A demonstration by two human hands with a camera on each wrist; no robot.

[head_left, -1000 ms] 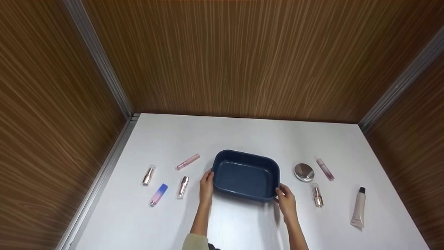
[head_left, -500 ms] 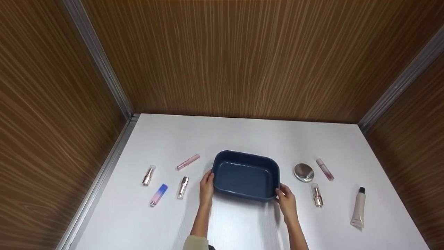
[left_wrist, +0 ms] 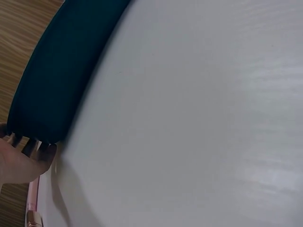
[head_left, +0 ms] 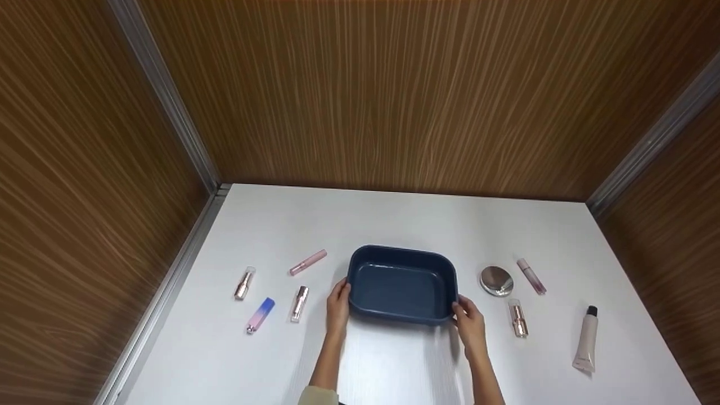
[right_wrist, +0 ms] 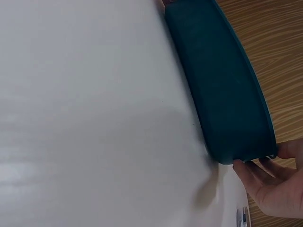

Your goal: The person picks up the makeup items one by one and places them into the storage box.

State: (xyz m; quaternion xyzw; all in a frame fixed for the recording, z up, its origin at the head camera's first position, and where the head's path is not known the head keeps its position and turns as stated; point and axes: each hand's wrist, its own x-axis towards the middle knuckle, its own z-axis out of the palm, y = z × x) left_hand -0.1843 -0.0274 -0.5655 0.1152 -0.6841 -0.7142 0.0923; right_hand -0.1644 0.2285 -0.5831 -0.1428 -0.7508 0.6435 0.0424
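Note:
A dark blue rectangular bin point(head_left: 400, 292) with rounded corners and nothing inside it sits mid-table in the head view. My left hand point(head_left: 338, 308) grips its left end, thumb at the rim. At the opposite end, my right hand point(head_left: 470, 325) holds the near right corner the same way. In the left wrist view, the left fingers point(left_wrist: 45, 156) press against the end wall of the bin point(left_wrist: 52, 80). The right wrist view has the right hand point(right_wrist: 279, 184) with fingertips under the bin's lower edge and thumb near the rim.
Left of the bin lie a pink tube point(head_left: 308, 262), a blue-pink lipstick point(head_left: 260, 316) and two clear-capped lipsticks point(head_left: 244, 283). To the right are a round compact point(head_left: 496, 281), a lip gloss tube point(head_left: 531, 277), another lipstick point(head_left: 518, 319) and a squeeze tube point(head_left: 586, 340). Wood-grain panels point(head_left: 371, 95) enclose the table.
The whole head view has shifted a little, so everything appears slightly further right. Both hands keep their grip on the bin, which stays in place among the cosmetics.

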